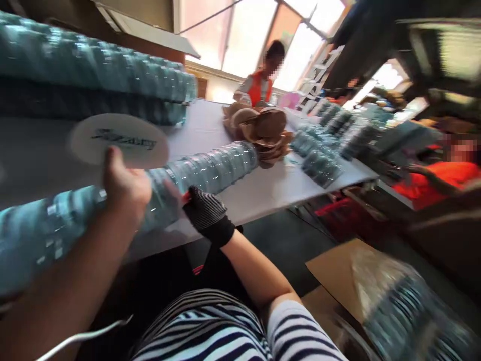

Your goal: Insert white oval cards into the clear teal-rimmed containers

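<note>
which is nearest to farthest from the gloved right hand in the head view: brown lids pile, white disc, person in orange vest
From the right hand:
1. white disc, just left, held up by the left hand
2. brown lids pile, mid-table, up and right
3. person in orange vest, at the table's far end

Teal-blue translucent stacked cups (210, 173), black knit glove with red trim on the right hand (206, 210), white round lid (120, 140) with dark lettering, pale grey table (263, 193), brown paper lids (263, 131), navy-and-white striped sleeve (296, 331), orange vest (258, 87)
</note>
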Demonstrator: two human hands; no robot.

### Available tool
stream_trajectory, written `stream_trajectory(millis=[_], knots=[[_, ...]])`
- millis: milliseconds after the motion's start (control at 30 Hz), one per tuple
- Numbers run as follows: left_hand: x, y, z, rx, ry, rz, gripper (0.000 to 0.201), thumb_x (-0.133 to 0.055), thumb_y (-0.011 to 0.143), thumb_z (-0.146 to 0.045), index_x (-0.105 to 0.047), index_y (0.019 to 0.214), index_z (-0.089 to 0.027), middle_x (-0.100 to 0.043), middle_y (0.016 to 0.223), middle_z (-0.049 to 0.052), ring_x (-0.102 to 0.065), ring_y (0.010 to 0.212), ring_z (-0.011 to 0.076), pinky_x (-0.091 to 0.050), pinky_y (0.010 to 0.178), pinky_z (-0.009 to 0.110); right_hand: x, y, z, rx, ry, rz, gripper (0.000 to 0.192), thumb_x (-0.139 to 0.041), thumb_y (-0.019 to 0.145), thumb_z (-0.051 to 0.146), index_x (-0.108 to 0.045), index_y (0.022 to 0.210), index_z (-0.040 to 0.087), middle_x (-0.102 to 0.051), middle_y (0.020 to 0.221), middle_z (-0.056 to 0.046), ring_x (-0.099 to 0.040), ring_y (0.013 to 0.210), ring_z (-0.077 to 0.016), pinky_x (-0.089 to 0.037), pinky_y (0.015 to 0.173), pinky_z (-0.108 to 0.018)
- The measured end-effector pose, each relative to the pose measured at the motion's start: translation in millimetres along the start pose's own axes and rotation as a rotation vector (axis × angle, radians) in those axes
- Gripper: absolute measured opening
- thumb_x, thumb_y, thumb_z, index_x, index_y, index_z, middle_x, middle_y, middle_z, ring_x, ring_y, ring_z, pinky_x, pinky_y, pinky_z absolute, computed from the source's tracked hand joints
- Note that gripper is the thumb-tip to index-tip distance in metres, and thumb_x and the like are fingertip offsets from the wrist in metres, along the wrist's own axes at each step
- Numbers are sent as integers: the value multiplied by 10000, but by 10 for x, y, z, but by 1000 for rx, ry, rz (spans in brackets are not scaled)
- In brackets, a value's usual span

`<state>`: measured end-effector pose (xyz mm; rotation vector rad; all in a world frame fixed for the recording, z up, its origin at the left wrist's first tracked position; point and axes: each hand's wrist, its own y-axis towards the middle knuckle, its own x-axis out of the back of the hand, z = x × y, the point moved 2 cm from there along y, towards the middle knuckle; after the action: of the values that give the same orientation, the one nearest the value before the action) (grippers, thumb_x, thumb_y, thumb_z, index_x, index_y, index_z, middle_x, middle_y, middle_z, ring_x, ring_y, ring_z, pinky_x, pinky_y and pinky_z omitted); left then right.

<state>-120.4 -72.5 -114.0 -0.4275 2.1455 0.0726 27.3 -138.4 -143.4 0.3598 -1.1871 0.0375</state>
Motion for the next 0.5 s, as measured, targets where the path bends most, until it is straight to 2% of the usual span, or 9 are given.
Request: stream_trajectory(millis=[67, 100, 167, 267, 400, 500], knots=[[84, 72, -71, -295, 16, -33, 324, -455, 952, -253, -580, 1238, -339, -641, 1249, -116, -461, 1307, 100, -336, 1133, 264, -106, 88, 38, -4, 12, 35, 211, -389, 934, 283, -563, 1016, 195, -710, 874, -40, -673, 784, -171, -399, 629, -241], [98, 113, -67, -319, 29, -37, 336, -432, 962, -246, -575, 1259, -308, -634, 1273, -81, -472, 1301, 106, -342, 1127, 271, -161, 133, 77, 4, -3, 51, 233, -379, 942, 275, -570, 1042, 187, -711, 879, -60, -674, 794, -184, -400, 638, -248], [106, 186, -45, -307, 42, -56, 356, -425, 968, -256, -554, 1298, -283, -604, 1327, -28, -484, 1296, 114, -358, 1109, 277, -229, 195, 167, 45, -53, 81, 273, -359, 956, 280, -579, 1086, 182, -712, 879, -85, -677, 798, -205, -399, 640, -257], [126, 229, -53, -283, 31, -67, 385, -446, 962, -281, -518, 1340, -271, -554, 1388, 19, -490, 1295, 127, -372, 1093, 291, -182, 218, 247, 132, -148, 122, 281, -358, 959, 271, -608, 1060, 191, -714, 880, -98, -678, 802, -219, -396, 638, -263], [207, 226, -114, -247, 34, -66, 395, -492, 945, -314, -513, 1340, -304, -542, 1400, 18, -474, 1311, 131, -357, 1104, 308, -36, 218, 198, 179, -197, 179, 261, -387, 952, 261, -643, 974, 215, -720, 912, -78, -676, 843, -214, -400, 670, -263], [255, 226, -152, -225, -1, -72, 399, -508, 938, -315, -513, 1336, -320, -547, 1395, 13, -479, 1306, 129, -356, 1108, 315, -54, 212, 137, 155, -129, 152, 260, -389, 958, 275, -643, 975, 219, -721, 946, -61, -673, 876, -196, -401, 686, -248]])
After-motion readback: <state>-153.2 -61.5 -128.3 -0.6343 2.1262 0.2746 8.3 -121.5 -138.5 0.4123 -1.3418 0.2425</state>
